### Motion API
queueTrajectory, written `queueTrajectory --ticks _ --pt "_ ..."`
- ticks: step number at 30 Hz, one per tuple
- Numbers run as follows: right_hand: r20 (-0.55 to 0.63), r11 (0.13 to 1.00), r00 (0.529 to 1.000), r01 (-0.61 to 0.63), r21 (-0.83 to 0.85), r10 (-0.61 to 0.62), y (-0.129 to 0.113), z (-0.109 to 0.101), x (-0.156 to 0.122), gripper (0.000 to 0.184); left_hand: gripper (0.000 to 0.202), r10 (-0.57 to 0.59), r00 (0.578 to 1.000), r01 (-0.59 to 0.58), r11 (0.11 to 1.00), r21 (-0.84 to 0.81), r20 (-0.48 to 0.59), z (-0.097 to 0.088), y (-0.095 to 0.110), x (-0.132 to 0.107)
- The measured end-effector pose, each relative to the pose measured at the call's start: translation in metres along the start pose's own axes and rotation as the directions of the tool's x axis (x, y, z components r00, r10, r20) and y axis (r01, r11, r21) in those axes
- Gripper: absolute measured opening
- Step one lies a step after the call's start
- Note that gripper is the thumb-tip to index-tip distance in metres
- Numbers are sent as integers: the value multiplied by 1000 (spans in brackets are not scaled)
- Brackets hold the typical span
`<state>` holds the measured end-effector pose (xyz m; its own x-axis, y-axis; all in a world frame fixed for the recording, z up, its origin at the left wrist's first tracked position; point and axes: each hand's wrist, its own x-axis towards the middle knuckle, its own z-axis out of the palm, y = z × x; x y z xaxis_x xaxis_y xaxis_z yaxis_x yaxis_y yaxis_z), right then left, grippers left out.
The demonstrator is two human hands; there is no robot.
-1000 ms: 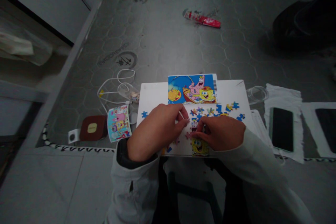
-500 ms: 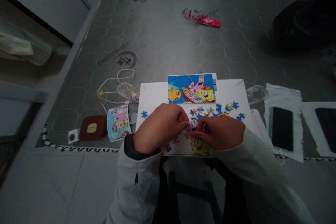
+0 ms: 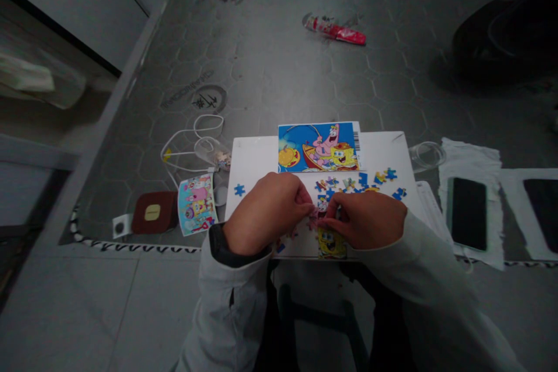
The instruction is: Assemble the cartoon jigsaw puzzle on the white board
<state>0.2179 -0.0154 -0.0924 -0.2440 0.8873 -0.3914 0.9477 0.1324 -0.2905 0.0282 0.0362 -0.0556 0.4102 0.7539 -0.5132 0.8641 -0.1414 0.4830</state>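
Over the white board, my left hand (image 3: 279, 206) is closed in a pinch on a pink jigsaw puzzle piece (image 3: 313, 221). My right hand (image 3: 368, 218) faces it, thumb and finger pinched at the edge of the joined puzzle pieces (image 3: 331, 243), which carry a yellow cartoon face. Both sets of fingertips nearly meet, and they hide part of the pieces there. Loose puzzle pieces (image 3: 349, 183) in blue and yellow lie just beyond my right hand. A few more pieces (image 3: 281, 247) show under my left wrist. One blue piece (image 3: 239, 189) lies apart on the left.
A picture card (image 3: 318, 148) rests on the board's (image 3: 383, 151) far side. Left of it on the mat are a second picture sheet (image 3: 197, 204), a brown box (image 3: 154, 212) and a white cable (image 3: 174, 139). A phone (image 3: 468, 213) lies on the right; a red wrapper (image 3: 344, 34) farther off.
My left wrist and sleeve have shifted slightly to the right. Both hands keep their pinch at the same spot, and the puzzle pieces look unchanged.
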Motion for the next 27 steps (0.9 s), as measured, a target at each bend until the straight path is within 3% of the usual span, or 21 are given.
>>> queueTrajectory --ticks 27 --pt "14 998 998 -56 -15 56 -4 0 1 28 11 2 1000 -2 1000 20 -5 1 0 -1"
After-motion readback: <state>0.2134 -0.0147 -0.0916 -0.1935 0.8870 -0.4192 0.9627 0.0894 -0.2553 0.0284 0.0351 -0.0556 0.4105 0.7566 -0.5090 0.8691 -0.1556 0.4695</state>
